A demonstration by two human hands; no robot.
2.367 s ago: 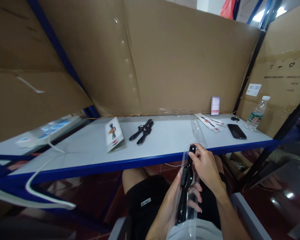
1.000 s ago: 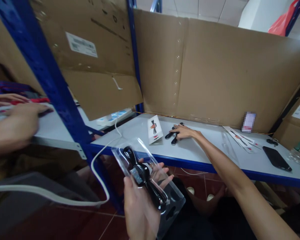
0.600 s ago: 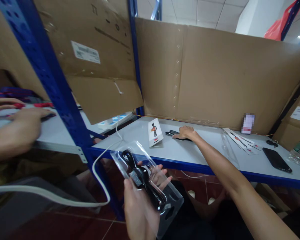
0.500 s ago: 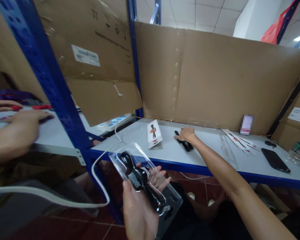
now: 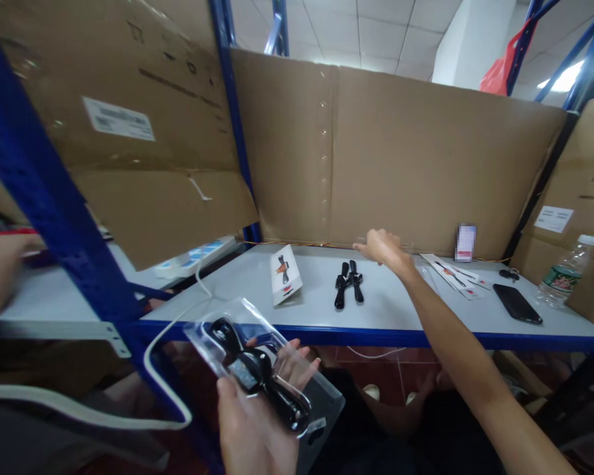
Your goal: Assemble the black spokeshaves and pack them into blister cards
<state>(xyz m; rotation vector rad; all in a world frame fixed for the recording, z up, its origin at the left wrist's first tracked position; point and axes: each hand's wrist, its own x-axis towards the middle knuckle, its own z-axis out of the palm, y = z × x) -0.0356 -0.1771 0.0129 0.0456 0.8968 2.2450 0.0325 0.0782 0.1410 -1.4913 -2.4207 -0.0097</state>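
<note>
My left hand [image 5: 257, 422] holds a clear plastic blister pack [image 5: 319, 406] tilted over the table's front edge. Inside it sits a black tool [image 5: 264, 379] with two rounded ends and a wider middle. Two similar black tools [image 5: 342, 285] [image 5: 356, 282] lie side by side on the grey table. My right hand [image 5: 383, 247] hovers beyond them to the right, off both tools, its fingers loosely apart and no held thing plain to see. Clear plastic [image 5: 428, 274] lies beside its forearm, partly hidden.
A printed card [image 5: 284, 276] stands folded left of the tools. Flat cards [image 5: 453, 274], keys [image 5: 509, 274], a black phone [image 5: 517, 303] and a water bottle [image 5: 564, 274] are at right. A power strip [image 5: 195, 257] and white cable [image 5: 171, 396] lie left. Another person's blurred hand [image 5: 2, 270] is at far left.
My right hand has let go of the black tools and moved right and back from them. The two now lie uncovered. The view has turned right; my left hand keeps the blister pack.
</note>
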